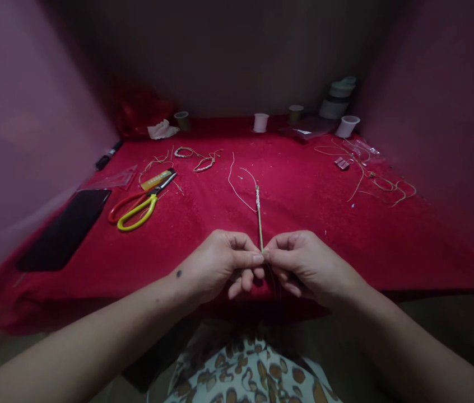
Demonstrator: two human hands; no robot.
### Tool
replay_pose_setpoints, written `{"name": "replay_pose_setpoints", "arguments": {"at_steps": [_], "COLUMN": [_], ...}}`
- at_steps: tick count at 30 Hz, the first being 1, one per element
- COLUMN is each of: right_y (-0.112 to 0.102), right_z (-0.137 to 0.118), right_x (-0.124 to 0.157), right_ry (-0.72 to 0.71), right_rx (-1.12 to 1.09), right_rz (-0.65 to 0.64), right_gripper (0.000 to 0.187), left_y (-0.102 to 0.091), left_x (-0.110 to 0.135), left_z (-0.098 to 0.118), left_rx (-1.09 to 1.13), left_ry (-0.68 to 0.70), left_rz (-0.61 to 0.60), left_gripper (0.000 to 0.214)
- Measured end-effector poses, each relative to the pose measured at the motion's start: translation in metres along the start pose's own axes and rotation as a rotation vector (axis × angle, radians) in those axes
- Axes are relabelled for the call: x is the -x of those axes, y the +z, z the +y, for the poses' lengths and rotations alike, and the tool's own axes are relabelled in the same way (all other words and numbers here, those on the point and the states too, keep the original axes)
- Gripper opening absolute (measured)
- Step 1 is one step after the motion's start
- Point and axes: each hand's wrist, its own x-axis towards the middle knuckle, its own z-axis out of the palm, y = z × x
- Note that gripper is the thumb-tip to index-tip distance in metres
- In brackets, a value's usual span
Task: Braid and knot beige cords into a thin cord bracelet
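Note:
A yellow-green cord (261, 232) runs straight toward me from a short white braided section (258, 197) on the red cloth. Its near end is pinched between the thumb and fingertips of my left hand (232, 257). My right hand (298, 257) pinches the same spot from the other side, the fingertips of both hands touching or nearly so. Thin loose strands hang below the fingers, faint against the dark. From the braid a fine white thread (237, 193) curves away to the left over the cloth.
Left on the red cloth (203, 207) lie red-and-yellow scissors (140, 210), a dark phone (66, 229) and two small braided bracelets (204, 164). Loose cords (392, 187) and a binder clip (341, 163) are at the right. Spools (261, 122) and a lidded bottle (337, 99) stand along the back.

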Motion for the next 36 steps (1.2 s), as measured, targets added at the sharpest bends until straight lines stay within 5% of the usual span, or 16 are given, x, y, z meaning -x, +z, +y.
{"name": "replay_pose_setpoints", "arguments": {"at_steps": [18,32,36], "right_y": [0.005,0.003,0.002], "right_z": [-0.004,0.001,0.001], "right_x": [0.001,0.001,0.001], "right_ry": [0.005,0.002,0.012], "right_rx": [0.028,-0.014,-0.004], "right_rz": [0.058,0.066,0.048], "right_gripper": [0.021,0.02,0.016], "left_y": [0.008,0.013,0.011], "left_x": [0.001,0.002,0.005], "left_z": [0.002,-0.016,-0.018], "left_rx": [-0.053,0.089,0.065], "left_ry": [0.055,0.169,0.179], "left_rz": [0.002,0.139,0.094], "left_gripper": [0.006,0.018,0.021]}}
